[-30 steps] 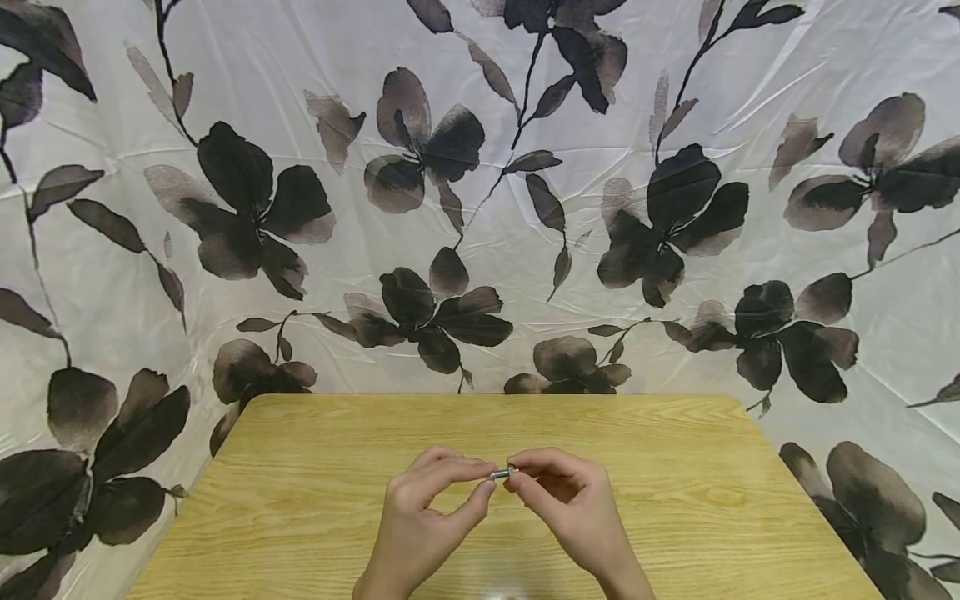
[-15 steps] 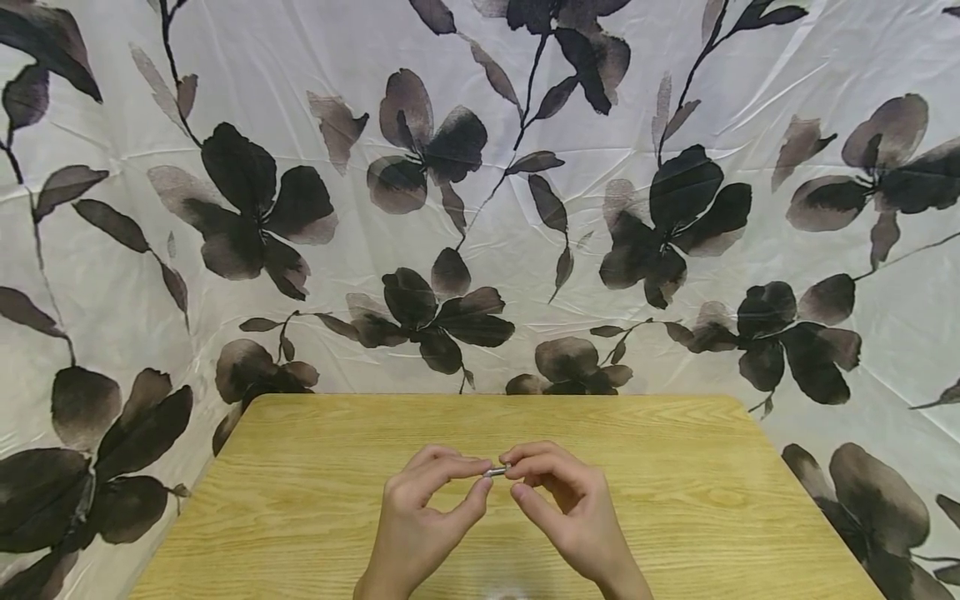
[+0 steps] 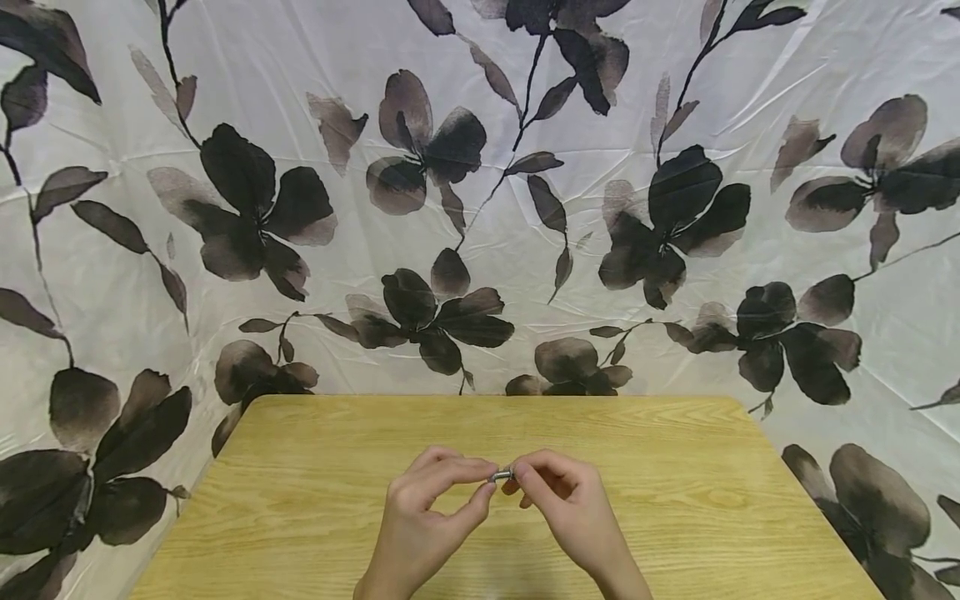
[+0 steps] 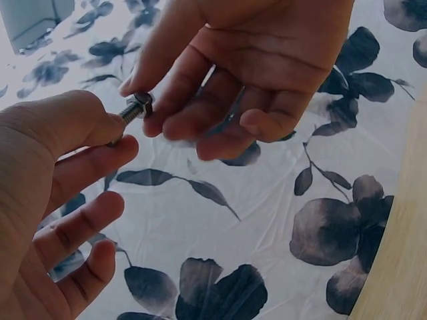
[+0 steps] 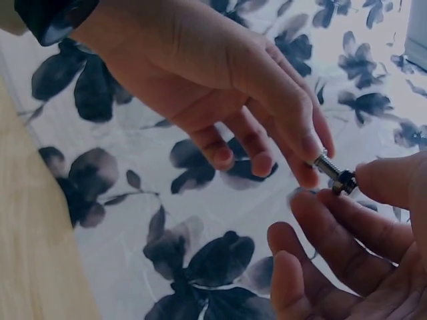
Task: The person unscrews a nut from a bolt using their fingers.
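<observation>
A small silver metal bolt (image 3: 502,475) is held level above the table between the two hands. Its threaded shank shows in both wrist views, with a dark hex piece (image 5: 345,182) at the right-hand end; whether this is a nut or the bolt's head I cannot tell. My left hand (image 3: 423,504) pinches the shank's left end between thumb and forefinger, its other fingers loosely bent. At the hex end, my right hand (image 3: 566,508) pinches with thumb and forefinger, the remaining fingers curved apart below. Fingertips hide both ends of the bolt in part.
The pale wood-grain table (image 3: 300,433) spreads beneath both hands, with rounded far corners. A white cloth (image 3: 555,275) printed with dark flowers hangs behind it and along the sides. A dark band (image 5: 57,20) circles the left wrist.
The right thumb came off the bolt half a second ago and is back on it now, the right fingers having shifted round the hex end. The left hand has hardly moved.
</observation>
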`<state>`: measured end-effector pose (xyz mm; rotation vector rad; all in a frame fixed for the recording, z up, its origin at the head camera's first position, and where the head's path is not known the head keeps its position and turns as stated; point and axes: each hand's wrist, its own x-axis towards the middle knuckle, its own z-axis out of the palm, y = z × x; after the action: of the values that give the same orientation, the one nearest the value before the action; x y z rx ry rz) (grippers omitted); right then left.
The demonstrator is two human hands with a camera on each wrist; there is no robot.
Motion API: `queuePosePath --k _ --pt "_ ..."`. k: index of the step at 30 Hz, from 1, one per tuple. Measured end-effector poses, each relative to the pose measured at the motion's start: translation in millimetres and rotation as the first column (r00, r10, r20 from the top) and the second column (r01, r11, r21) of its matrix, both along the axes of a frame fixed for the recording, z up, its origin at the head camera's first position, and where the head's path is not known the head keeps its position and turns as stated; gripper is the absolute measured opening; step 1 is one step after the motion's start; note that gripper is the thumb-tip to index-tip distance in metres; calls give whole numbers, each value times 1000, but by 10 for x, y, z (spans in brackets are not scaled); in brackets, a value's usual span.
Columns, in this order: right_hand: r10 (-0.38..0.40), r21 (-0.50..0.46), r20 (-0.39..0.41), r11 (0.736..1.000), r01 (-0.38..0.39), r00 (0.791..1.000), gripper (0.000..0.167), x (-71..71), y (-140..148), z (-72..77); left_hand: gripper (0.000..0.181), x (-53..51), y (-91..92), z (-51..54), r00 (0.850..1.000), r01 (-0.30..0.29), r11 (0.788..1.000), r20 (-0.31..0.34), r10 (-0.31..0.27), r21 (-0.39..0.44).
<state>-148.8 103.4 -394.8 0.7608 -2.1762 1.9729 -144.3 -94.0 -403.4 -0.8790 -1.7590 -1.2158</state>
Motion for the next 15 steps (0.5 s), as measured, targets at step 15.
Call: queuePosePath --k 15 --pt "103 -59 -150 992 -113 983 21 19 25 -9 33 18 -4 1 999 -7 1000 38 7 -9"
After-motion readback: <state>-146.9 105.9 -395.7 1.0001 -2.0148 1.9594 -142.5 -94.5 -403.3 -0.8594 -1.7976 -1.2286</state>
